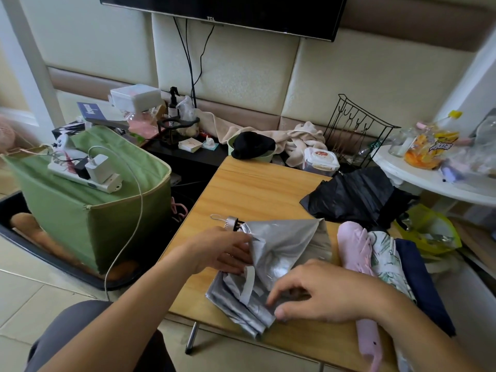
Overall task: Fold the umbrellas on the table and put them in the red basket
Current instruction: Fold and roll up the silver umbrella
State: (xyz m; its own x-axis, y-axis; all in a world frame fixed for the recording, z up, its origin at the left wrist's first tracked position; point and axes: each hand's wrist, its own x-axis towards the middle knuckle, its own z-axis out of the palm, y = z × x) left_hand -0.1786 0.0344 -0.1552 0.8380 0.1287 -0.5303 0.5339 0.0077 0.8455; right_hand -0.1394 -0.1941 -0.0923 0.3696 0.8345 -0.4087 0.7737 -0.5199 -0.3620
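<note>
On wooden table (249, 189), both hands (222, 251) gripping silver umbrella (279, 245), TCL television (222, 9) above

Five umbrellas lay on the tabletop (249, 189): one silver (279, 253), one black (357, 197), one pink (354, 248), one floral (386, 253), one navy (418, 275). Two hands were there, left (222, 251) and right (316, 291).
</note>
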